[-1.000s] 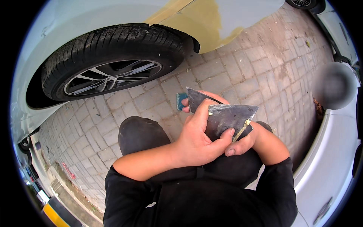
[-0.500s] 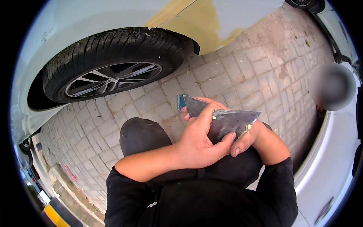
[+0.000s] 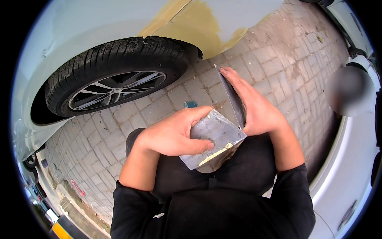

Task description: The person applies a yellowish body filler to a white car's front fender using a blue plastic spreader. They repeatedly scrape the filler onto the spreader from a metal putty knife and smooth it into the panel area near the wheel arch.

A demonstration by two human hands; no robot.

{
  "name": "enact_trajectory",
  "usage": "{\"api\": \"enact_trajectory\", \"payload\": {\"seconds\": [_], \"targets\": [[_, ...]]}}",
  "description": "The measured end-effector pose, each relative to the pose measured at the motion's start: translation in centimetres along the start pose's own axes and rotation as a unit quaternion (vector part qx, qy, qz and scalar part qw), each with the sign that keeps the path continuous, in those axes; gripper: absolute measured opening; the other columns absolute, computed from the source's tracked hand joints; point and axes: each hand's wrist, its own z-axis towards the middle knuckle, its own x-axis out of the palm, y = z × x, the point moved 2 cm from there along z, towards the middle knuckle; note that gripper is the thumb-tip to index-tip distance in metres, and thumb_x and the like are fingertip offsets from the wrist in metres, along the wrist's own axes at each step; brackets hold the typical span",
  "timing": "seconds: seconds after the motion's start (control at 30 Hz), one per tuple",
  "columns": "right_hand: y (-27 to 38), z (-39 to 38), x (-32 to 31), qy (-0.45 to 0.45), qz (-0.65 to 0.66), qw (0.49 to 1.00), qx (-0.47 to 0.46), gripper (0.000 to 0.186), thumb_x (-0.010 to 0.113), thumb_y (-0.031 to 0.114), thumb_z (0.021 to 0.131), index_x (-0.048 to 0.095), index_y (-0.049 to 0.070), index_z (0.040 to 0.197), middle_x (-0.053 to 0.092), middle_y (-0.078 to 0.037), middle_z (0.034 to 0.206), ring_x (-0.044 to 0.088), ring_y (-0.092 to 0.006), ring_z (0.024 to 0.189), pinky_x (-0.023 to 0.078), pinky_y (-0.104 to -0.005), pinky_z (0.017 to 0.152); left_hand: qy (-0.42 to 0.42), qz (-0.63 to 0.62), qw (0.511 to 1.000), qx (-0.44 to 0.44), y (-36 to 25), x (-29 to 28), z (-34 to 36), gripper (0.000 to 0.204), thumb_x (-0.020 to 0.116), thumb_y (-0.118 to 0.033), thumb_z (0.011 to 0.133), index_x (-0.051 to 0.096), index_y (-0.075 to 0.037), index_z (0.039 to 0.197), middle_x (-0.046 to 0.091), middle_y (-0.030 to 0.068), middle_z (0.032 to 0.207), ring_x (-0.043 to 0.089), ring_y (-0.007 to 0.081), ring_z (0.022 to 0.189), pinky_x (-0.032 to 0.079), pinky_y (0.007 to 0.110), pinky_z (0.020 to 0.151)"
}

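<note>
My left hand [image 3: 171, 135] grips a flat, grey metal putty spreader [image 3: 211, 127], tilted face-up with its thumb on top; pale yellow paste [image 3: 213, 154] runs along its lower right edge. Higher to the right, my right hand [image 3: 258, 109] holds a second thin metal spreader [image 3: 230, 91] almost on edge, long fingers along it. The lower corners of the two blades are close; whether they touch I cannot tell. A small teal object [image 3: 190, 104] lies on the paving beyond my left hand.
A silver car's tyre [image 3: 107, 55] is ahead left, beneath a body panel with a yellow filler patch [image 3: 199, 24]. Brick paving [image 3: 290, 79] runs between it and a white car [image 3: 338, 187] at my right. My dark-clad legs [image 3: 215, 187] are beneath my hands.
The two spreaders, held close together before, have separated: my right hand moved up and raised its blade upright, while my left hand moved left and down, turning its blade.
</note>
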Motion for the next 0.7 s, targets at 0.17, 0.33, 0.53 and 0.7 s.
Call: {"api": "enact_trajectory", "payload": {"seconds": [0.17, 0.33, 0.53, 0.7], "targets": [[1.3, 0.3, -0.5, -0.023, -0.029, 0.999, 0.01, 0.12, 0.092, 0.028, 0.054, 0.026, -0.005, 0.149, 0.033, -0.032, 0.149, 0.032, -0.0475, 0.141, 0.033, -0.0483, 0.115, -0.241, -0.104, 0.961, 0.083, 0.3, -2.0, 0.5, 0.039, 0.068, 0.002, 0.085, 0.052, 0.003, 0.121, 0.065, 0.004, 0.105, 0.059, 0.0069, 0.095, 0.051, 0.027, 0.082], [1.1, 0.0, -0.4, -0.042, -0.085, 0.995, 0.031, 0.114, 0.091, 0.024, 0.056, 0.029, -0.005, 0.148, 0.032, -0.032, 0.149, 0.032, -0.0487, 0.14, 0.033, -0.0499, 0.114, 0.017, 0.11, 0.994, 0.006, 0.3, -0.7, 0.4, 0.047, 0.075, 0.0, 0.081, 0.052, 0.002, 0.123, 0.062, 0.0013, 0.103, 0.056, 0.0045, 0.095, 0.048, 0.024, 0.084], [2.5, 0.4, -0.7, -0.045, -0.22, 0.974, 0.029, 0.11, 0.09, 0.02, 0.055, 0.033, -0.003, 0.147, 0.032, -0.029, 0.15, 0.032, -0.0487, 0.14, 0.029, -0.0549, 0.116, -0.224, 0.065, 0.971, 0.059, 0.3, -1.7, 0.5, 0.029, 0.068, -0.002, 0.083, 0.055, 0.002, 0.109, 0.066, 0.0061, 0.091, 0.061, 0.0107, 0.083, 0.05, 0.029, 0.072], [2.1, 0.2, -0.3, -0.032, -0.335, 0.94, 0.053, 0.104, 0.087, 0.015, 0.056, 0.036, 0.0, 0.146, 0.033, -0.027, 0.151, 0.031, -0.0467, 0.142, 0.022, -0.0578, 0.118, -0.081, 0.258, 0.963, 0.003, 0.0, -0.4, 0.2, 0.027, 0.067, -0.009, 0.08, 0.053, 0.003, 0.1, 0.061, 0.0226, 0.073, 0.062, 0.0372, 0.068, 0.048, 0.04, 0.061]]}}
